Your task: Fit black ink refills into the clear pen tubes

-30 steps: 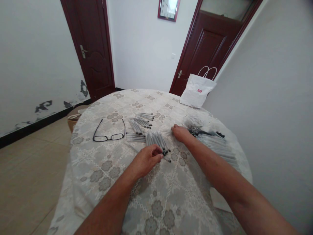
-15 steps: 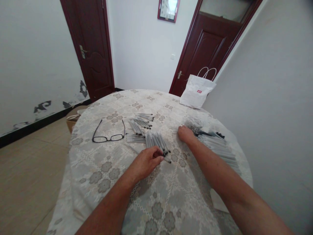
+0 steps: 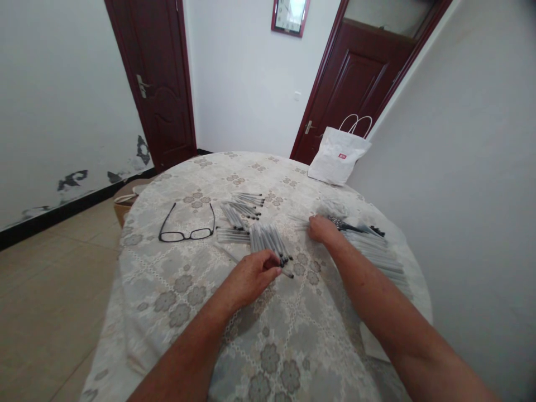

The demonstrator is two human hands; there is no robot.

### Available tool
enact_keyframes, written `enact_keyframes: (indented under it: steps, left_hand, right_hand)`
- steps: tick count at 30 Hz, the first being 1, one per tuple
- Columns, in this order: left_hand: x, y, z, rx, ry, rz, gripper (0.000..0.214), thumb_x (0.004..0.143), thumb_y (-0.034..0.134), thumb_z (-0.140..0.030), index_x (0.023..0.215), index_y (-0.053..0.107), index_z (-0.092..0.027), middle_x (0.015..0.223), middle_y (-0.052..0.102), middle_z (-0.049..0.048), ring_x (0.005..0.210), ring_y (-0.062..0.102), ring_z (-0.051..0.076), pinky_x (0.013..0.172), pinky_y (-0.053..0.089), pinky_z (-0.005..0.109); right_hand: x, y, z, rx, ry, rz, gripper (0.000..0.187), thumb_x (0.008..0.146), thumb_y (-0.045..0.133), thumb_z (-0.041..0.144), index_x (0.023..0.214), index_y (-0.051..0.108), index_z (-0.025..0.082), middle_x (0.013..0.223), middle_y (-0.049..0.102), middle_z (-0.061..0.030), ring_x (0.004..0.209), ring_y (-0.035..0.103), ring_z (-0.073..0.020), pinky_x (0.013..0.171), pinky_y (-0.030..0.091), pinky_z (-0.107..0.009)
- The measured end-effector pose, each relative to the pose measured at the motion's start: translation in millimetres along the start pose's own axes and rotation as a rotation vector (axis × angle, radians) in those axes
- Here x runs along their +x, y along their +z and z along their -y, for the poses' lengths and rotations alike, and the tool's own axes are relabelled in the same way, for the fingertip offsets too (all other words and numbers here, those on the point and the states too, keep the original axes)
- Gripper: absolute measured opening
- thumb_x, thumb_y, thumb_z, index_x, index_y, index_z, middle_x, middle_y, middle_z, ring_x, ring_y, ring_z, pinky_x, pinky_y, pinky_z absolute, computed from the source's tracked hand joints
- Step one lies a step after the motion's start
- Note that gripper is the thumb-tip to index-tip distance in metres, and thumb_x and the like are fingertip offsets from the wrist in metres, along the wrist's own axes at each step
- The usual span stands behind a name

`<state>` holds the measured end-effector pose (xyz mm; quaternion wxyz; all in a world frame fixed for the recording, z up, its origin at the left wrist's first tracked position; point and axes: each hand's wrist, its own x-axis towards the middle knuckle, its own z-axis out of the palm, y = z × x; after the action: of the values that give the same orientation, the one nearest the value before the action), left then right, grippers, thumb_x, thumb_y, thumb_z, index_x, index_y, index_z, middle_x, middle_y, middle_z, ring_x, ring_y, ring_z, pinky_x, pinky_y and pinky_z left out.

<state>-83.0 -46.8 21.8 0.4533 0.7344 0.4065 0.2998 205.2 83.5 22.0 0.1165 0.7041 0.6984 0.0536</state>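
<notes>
Slim translucent-grey pens with black tips lie in a dense bunch mid-table, on the beige-and-grey floral tablecloth, smaller groups fanned just beyond and to the left. Your left hand rests beside the near edge of the bunch, fingers curled, thumb and index clamped on a single black-tipped pen, its dark end poking out past your thumb. Your right hand is farther out, fingertips drawn together at some thin clear sticks; can't tell if you grip them. Just past that hand: small black pieces and a crumpled clear plastic bag. Pale translucent tubes sit in a row beyond your right forearm. Black-framed eyeglasses lie left of the pens, temples unfolded; white paper bag upright at the far right edge.
</notes>
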Motion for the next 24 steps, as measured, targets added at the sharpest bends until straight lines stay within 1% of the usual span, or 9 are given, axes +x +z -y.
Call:
enact_keyframes:
  steps: [3, 8, 12, 16, 19, 22, 24]
  left_hand:
    - [-0.8, -1.0, -1.9, 0.029, 0.014, -0.003, 0.017, 0.089, 0.059, -0.032, 0.095, 0.067, -0.020, 0.083, 0.071, 0.0012, 0.077, 0.062, 0.018, 0.068, 0.041, 0.027]
    - [-1.8, -1.2, -3.9, 0.067, 0.028, -0.004, 0.015, 0.089, 0.059, -0.031, 0.094, 0.067, -0.020, 0.084, 0.071, 0.0011, 0.078, 0.064, 0.018, 0.069, 0.041, 0.027]
    - [-2.1, -2.3, -5.4, 0.071, 0.036, -0.003, 0.015, 0.090, 0.058, -0.031, 0.094, 0.067, -0.020, 0.084, 0.072, 0.0011, 0.078, 0.064, 0.018, 0.070, 0.042, 0.027]
    - [-3.5, -4.6, -8.0, 0.089, 0.026, -0.009, 0.014, 0.089, 0.058, -0.030, 0.094, 0.067, -0.020, 0.084, 0.072, 0.0013, 0.079, 0.065, 0.018, 0.070, 0.042, 0.027]
    - [-4.2, -5.3, -8.3, 0.103, 0.031, -0.011, 0.015, 0.090, 0.058, -0.031, 0.095, 0.067, -0.020, 0.085, 0.072, 0.0016, 0.080, 0.065, 0.019, 0.071, 0.042, 0.027]
    - [-3.7, -5.1, -7.8, 0.112, 0.034, -0.010, 0.016, 0.090, 0.058, -0.032, 0.097, 0.067, -0.021, 0.083, 0.071, 0.0011, 0.078, 0.064, 0.018, 0.070, 0.042, 0.027]
    - [-3.4, -5.1, -8.0, 0.121, 0.029, -0.011, 0.016, 0.091, 0.058, -0.032, 0.098, 0.067, -0.021, 0.084, 0.071, 0.0009, 0.079, 0.065, 0.018, 0.071, 0.042, 0.028]
  right_hand:
    - [-6.9, 4.8, -0.8, -0.001, 0.001, -0.001, 0.029, 0.094, 0.052, 0.021, 0.115, 0.067, 0.007, 0.121, 0.064, -0.0252, 0.109, 0.068, -0.0286, 0.093, 0.050, -0.035]
    - [-15.0, 8.7, 2.9, 0.007, -0.004, -0.041, 0.029, 0.096, 0.051, 0.022, 0.117, 0.065, 0.010, 0.122, 0.064, -0.0217, 0.111, 0.067, -0.0261, 0.095, 0.049, -0.033]
    - [-12.4, 5.5, 4.3, 0.012, -0.003, -0.089, 0.031, 0.096, 0.051, 0.027, 0.120, 0.063, 0.012, 0.122, 0.063, -0.0201, 0.108, 0.067, -0.0268, 0.093, 0.050, -0.034]
    - [-5.8, 2.5, 11.1, 0.011, -0.012, -0.138, 0.033, 0.098, 0.047, 0.030, 0.120, 0.063, 0.011, 0.120, 0.063, -0.0221, 0.108, 0.066, -0.0293, 0.092, 0.050, -0.039]
    - [-0.6, 2.3, 25.1, 0.020, -0.066, -0.185, 0.036, 0.101, 0.044, 0.034, 0.124, 0.062, 0.012, 0.124, 0.062, -0.0221, 0.118, 0.059, -0.0314, 0.100, 0.046, -0.042]
    - [5.1, 3.5, 42.6, 0.042, -0.141, -0.235, 0.042, 0.104, 0.038, 0.036, 0.139, 0.054, 0.019, 0.144, 0.052, -0.0178, 0.132, 0.046, -0.0301, 0.106, 0.041, -0.042]
    - [10.1, 4.9, 51.6, 0.058, -0.182, -0.250, 0.043, 0.105, 0.036, 0.036, 0.143, 0.050, 0.023, 0.152, 0.046, -0.0137, 0.137, 0.041, -0.0278, 0.108, 0.039, -0.041]
